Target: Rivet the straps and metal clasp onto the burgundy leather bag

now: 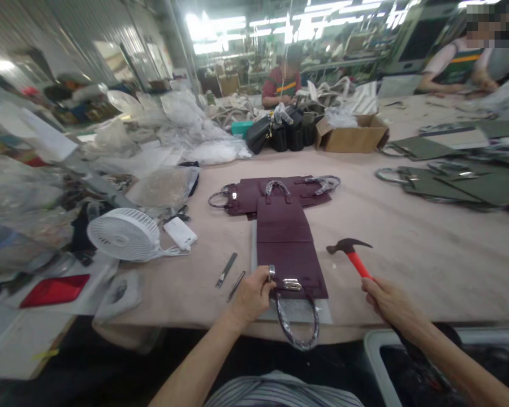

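Observation:
My right hand (388, 299) is wrapped round the handle of a claw hammer (356, 261), its dark head held above the table to the right of the work. A burgundy bag panel (286, 232) lies lengthwise in front of me, with a plastic-wrapped handle (299, 336) hanging toward the near table edge. At the panel's left side my left hand (254, 294) pinches a small silver metal fitting (272, 273). Beside it, a silver clasp plate (292, 285) sits on the panel. A thin metal punch (236, 285) and a flat metal tool (226, 270) rest left of my left hand.
More burgundy bag pieces (244, 198) lie just beyond. On the left are a white fan (125, 234), a white power bank (180, 233) and plastic bags. Black bags (294, 130) and a cardboard box (352, 135) stand behind; green bag panels (458, 181) lie right. Co-workers sit farther back.

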A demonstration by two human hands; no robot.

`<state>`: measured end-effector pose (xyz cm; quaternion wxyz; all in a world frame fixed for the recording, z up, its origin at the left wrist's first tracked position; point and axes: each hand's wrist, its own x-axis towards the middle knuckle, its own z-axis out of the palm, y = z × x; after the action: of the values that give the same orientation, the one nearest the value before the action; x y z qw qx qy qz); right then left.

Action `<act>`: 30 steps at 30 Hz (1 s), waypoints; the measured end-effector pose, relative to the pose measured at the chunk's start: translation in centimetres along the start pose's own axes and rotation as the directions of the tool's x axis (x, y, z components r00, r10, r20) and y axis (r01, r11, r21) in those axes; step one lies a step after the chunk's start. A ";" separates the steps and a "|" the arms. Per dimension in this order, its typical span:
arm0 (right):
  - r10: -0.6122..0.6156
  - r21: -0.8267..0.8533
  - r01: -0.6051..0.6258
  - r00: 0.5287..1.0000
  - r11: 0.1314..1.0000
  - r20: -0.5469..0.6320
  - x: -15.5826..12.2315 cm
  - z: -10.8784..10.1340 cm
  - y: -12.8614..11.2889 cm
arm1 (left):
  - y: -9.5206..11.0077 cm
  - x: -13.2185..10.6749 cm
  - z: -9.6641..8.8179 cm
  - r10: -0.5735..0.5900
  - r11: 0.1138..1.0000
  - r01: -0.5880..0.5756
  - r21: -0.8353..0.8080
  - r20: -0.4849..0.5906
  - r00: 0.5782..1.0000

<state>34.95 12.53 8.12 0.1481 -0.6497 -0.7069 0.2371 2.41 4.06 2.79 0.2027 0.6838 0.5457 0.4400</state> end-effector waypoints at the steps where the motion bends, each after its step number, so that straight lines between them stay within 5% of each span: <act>1: 0.039 -0.028 -0.039 0.999 0.999 -0.004 0.2 0.9 1.2 | 0.0 0.0 -0.1 0.000 1.000 0.000 0.002 0.015 1.000; 4: 0.007 -0.087 -0.014 0.996 0.996 -0.087 -0.2 2.6 2.4 | 0.1 0.1 -0.4 0.003 1.000 -0.004 0.017 0.056 0.998; 10: -0.277 0.157 0.307 0.942 0.939 -0.190 -2.2 7.6 -1.6 | 0.0 0.2 -1.0 0.065 0.993 -0.071 0.095 0.066 0.996; 14: -0.269 0.265 0.329 0.933 0.907 -0.237 -3.3 11.3 -2.6 | -0.2 -0.5 -1.3 0.156 0.975 -0.167 0.143 0.085 0.984; 17: -0.249 0.309 0.321 0.936 0.895 -0.251 -3.5 12.0 -2.3 | -0.1 -1.3 -1.2 0.238 0.958 -0.257 0.125 0.147 0.960; 19: -0.238 0.336 0.315 0.938 0.888 -0.251 -3.4 11.8 -2.0 | -0.1 -1.6 -0.9 0.145 0.986 -0.148 0.076 0.044 0.989; 21: -0.218 0.359 0.296 0.946 0.885 -0.241 -3.3 11.6 -1.9 | -0.2 -1.7 -0.6 -0.130 0.990 0.120 -0.077 -0.142 0.981; 24: -0.150 0.407 0.226 0.966 0.885 -0.211 -3.3 11.6 -2.0 | -0.1 -1.3 -0.6 -0.516 0.830 0.402 -0.388 -0.255 0.818; 26: -0.113 0.429 0.189 0.974 0.883 -0.195 -3.4 11.7 -2.0 | 0.7 -0.7 -0.7 -0.548 0.800 0.417 -0.431 -0.243 0.800; 30: -0.174 0.375 0.255 0.956 0.891 -0.238 -3.8 11.5 -1.9 | 3.4 1.1 0.3 -0.430 0.856 0.344 -0.387 -0.163 0.888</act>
<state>27.84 7.02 -0.23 0.3733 -0.5433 -0.6924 0.2932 4.63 4.08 5.60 0.3366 0.4531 0.6070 0.5594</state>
